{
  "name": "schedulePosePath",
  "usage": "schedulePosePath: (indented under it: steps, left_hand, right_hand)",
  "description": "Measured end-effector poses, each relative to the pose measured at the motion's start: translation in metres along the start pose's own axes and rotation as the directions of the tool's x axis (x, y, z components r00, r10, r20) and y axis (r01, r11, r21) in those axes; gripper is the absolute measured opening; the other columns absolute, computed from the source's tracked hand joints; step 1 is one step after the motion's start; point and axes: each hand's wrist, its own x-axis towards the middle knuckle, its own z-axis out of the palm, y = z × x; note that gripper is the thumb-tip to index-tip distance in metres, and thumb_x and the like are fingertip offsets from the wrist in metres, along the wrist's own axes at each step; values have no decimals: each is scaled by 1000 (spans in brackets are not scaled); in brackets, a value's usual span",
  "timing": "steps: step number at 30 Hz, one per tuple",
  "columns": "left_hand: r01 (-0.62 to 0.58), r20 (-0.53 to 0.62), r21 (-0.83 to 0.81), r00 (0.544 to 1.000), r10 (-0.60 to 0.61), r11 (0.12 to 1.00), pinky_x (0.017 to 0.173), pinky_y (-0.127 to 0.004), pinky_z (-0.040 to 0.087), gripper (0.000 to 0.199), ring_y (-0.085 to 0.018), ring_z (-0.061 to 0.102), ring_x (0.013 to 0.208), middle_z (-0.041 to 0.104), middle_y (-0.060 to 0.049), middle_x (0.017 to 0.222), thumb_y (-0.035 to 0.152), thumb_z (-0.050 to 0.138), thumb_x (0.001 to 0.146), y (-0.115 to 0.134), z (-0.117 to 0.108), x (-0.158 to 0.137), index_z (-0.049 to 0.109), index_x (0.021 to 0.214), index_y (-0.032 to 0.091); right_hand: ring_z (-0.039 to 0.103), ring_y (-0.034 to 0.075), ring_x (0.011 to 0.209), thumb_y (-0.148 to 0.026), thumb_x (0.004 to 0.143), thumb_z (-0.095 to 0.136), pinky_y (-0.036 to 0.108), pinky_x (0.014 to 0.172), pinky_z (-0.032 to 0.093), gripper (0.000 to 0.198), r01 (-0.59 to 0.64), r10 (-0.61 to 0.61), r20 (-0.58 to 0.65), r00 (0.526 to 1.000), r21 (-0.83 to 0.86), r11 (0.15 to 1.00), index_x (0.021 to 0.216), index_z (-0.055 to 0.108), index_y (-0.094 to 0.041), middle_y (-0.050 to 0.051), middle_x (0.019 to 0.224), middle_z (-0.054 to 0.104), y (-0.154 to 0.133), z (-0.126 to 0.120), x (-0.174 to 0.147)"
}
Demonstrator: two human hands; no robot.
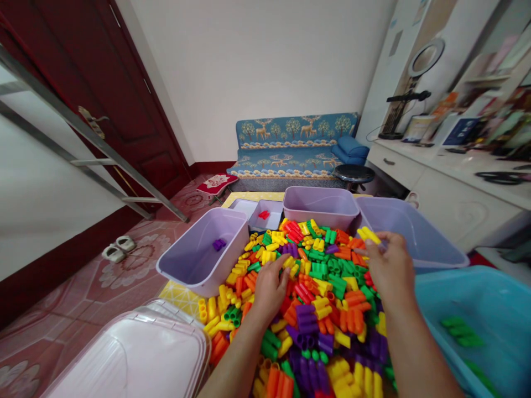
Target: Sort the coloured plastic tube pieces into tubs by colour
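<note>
1. The right hand [392,268] pinches a glossy yellow plastic piece of joined short tubes [368,234] between thumb and fingers, raised above the heap's far right side.
2. The left hand [269,283] is partly curled, fingertips at a yellow tube block [292,267] in the heap; whether it grips cannot be told.
3. The heap of tubular plastic blocks [321,271], mixed green, orange, purple, red and yellow, covers the table [259,195] between lilac plastic bins [194,265] and a turquoise plastic bin [498,282].

Free air above blocks [318,269], bins [319,214] around
</note>
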Motion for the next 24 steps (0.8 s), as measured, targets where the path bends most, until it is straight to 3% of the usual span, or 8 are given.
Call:
schedulePosePath:
  steps: [2, 5, 15, 19, 21, 24]
  left_hand:
    - [-3, 3, 3, 1000, 3, 1000, 88, -39, 46, 38, -24, 60, 99, 67, -9, 107, 29, 44, 93, 1, -1, 0, 56, 128, 21]
    - [-2, 4, 3, 1000, 2, 1000, 88, -39, 46, 38, -24, 60, 99, 68, -9, 107, 29, 44, 93, 1, -1, 0, 56, 128, 21]
    - [-6, 17, 12, 1000, 6, 1000, 95, -41, 45, 39, -24, 59, 107, 66, -10, 116, 30, 43, 93, 0, 1, 1, 56, 128, 20]
    - [-3, 22, 28, 1000, 2, 1000, 96, -42, 45, 39, -25, 60, 108, 67, -11, 115, 31, 42, 93, 1, -1, 1, 56, 128, 20]
    - [-5, 21, 35, 1000, 4, 999, 96, -41, 45, 39, -25, 60, 108, 67, -10, 114, 31, 42, 93, 1, -1, 1, 56, 129, 20]
    - [-6, 19, 41, 1000, 5, 999, 95, -41, 45, 39, -25, 60, 108, 67, -10, 113, 31, 43, 93, 1, -1, 1, 56, 128, 20]
  right_hand:
    - [66, 28, 75, -33, 86, 48, 34, 65, 44, 30, -7, 44, 120, 992, -294, 956, 110, 52, -17, 6, 70, 67, 1, -4, 0]
    - [66, 32, 84, -34, 90, 41, 36, 68, 43, 33, -1, 85, 157, 984, -470, 882, 115, 50, -15, 10, 77, 69, -2, -8, -3]
    - [67, 32, 81, -36, 91, 36, 37, 66, 44, 36, 37, 66, 160, 985, -568, 822, 117, 49, -15, 13, 79, 68, -11, -9, -12]
    - [68, 30, 79, -42, 90, 38, 37, 68, 48, 40, -31, 82, 111, 990, -405, 914, 118, 48, -14, 12, 77, 68, 2, -6, -6]
    - [69, 27, 71, -48, 91, 35, 35, 62, 51, 50, -145, 153, 39, 987, -151, 978, 127, 40, -13, 14, 83, 69, 10, -5, 0]
    - [69, 23, 61, -53, 91, 35, 33, 54, 53, 70, -255, 256, 26, 966, 253, 933, 145, 11, -15, 18, 104, 68, 18, -5, 7]
